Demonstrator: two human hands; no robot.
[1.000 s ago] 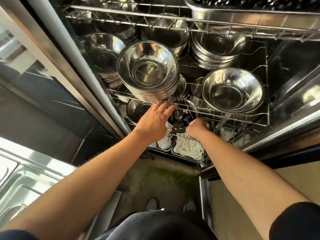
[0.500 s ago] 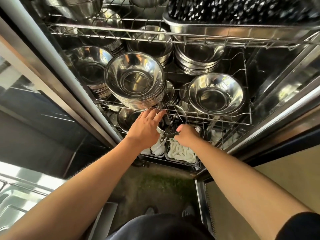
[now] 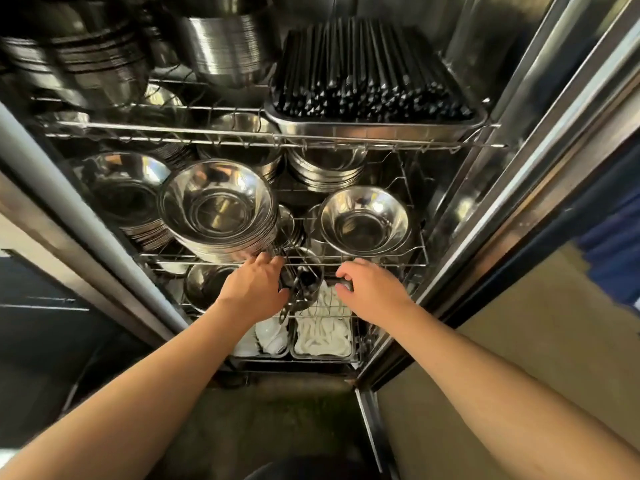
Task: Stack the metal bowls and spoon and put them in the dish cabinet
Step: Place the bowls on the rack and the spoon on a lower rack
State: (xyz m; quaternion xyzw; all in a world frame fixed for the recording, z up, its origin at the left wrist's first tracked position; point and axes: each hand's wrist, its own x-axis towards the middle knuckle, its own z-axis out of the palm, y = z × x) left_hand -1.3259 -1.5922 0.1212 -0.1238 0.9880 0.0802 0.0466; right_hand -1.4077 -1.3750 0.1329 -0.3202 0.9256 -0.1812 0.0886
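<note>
The dish cabinet's wire shelves (image 3: 381, 264) carry stacks of metal bowls. A tall stack (image 3: 216, 209) stands at the middle shelf's front, with a single bowl (image 3: 363, 220) to its right. Just below, a small metal cup (image 3: 306, 275) holds spoons, and one spoon handle (image 3: 284, 312) sticks out toward me. My left hand (image 3: 252, 289) rests against the cup's left side, thumb at it and fingertips up at the shelf wire. My right hand (image 3: 372, 292) hovers to the right of the cup with loosely curled fingers and nothing in it.
A tray of black chopsticks (image 3: 370, 84) sits on the upper shelf beside more bowl stacks (image 3: 228, 46). Another bowl stack (image 3: 124, 192) stands at the left and a low bowl (image 3: 204, 285) under the shelf. Trays of white items (image 3: 322, 329) lie beneath my hands. Steel door frames flank the opening.
My right hand has let go at the spoon cup and moved off to the right. My left hand stays at the cup. The camera has tilted up, showing the upper shelf.
</note>
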